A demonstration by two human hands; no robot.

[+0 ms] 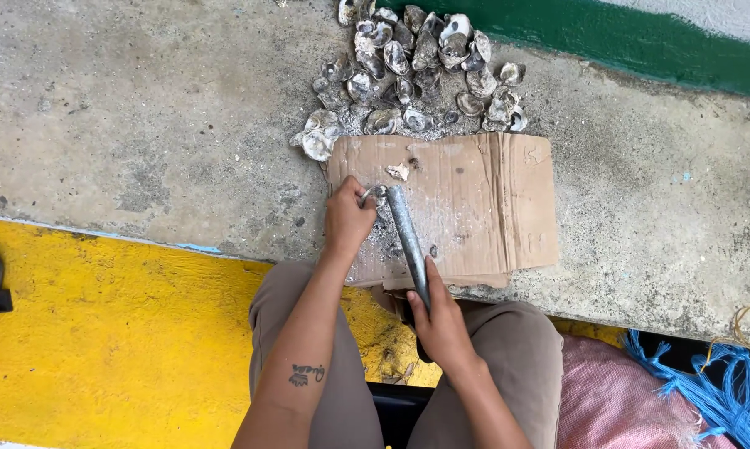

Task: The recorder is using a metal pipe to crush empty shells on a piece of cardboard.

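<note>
Metal bar (pixel 405 237) is gripped by right hand (pixel 440 320); left hand (pixel 347 218) is clenched on a small oyster (pixel 372 194). Fingers could easily get smacked if the cardboard (pixel 474 199) slides.

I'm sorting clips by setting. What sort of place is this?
Probably an outdoor waterside spot where oysters are shucked: a pile of oyster shells on a rough concrete ledge, blue rope, and painted yellow ground.

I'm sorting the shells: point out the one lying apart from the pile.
The small shell piece on the cardboard, just past the left hand. All the others lie heaped on the concrete beyond the cardboard's far edge.
</note>
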